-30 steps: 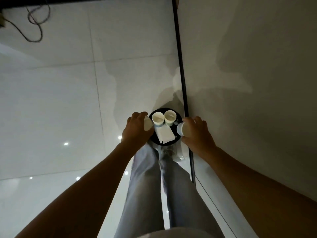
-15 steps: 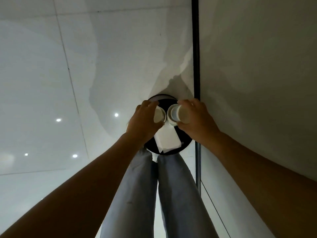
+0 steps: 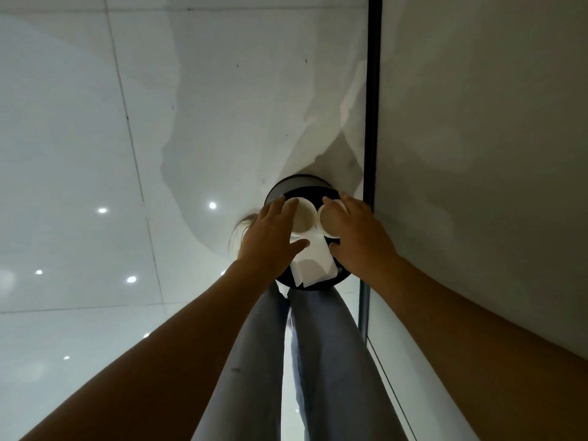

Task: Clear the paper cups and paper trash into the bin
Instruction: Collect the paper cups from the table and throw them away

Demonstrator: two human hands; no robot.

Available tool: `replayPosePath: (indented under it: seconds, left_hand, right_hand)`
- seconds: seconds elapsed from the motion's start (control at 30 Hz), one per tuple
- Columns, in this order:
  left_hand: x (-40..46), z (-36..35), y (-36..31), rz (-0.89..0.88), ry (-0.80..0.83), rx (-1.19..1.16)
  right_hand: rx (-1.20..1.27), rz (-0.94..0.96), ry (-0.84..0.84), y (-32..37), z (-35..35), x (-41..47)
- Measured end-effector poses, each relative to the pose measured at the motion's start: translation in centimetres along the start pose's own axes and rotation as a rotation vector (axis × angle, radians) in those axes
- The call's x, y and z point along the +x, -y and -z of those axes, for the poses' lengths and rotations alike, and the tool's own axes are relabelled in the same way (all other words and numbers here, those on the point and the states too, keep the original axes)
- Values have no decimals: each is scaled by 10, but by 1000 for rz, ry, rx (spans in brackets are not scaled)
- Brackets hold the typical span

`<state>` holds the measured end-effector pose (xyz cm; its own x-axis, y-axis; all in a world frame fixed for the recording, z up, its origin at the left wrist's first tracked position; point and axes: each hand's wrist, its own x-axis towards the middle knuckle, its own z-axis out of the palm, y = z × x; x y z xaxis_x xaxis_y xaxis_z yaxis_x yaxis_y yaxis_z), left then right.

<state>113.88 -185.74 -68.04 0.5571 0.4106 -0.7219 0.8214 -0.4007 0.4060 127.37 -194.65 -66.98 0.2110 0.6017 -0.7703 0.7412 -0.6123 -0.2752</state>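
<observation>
- Head view: bin [image 3: 288,185] at frame centre holds two cups, left cup [image 3: 304,219], right cup [image 3: 329,219], and paper [image 3: 313,265].
- Left hand [image 3: 270,238] and right hand [image 3: 356,237] are spread, fingers released, over the cups.

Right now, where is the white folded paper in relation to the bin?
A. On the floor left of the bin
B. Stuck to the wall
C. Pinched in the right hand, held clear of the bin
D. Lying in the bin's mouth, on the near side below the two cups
D: the paper lies across the near part of the bin opening, just below the two cups and between both hands.
</observation>
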Motion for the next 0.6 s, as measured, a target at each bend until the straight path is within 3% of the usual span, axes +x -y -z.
replayPosePath:
  seconds: [0.3,0.6]
  left_hand:
    - [-119,117,-17,31,-81,38]
    - [-293,216,-19,230,-364,19]
  right_hand:
    - [0,46,-25,92,95,-97]
    - [-300,387,-162,239,188,-223]
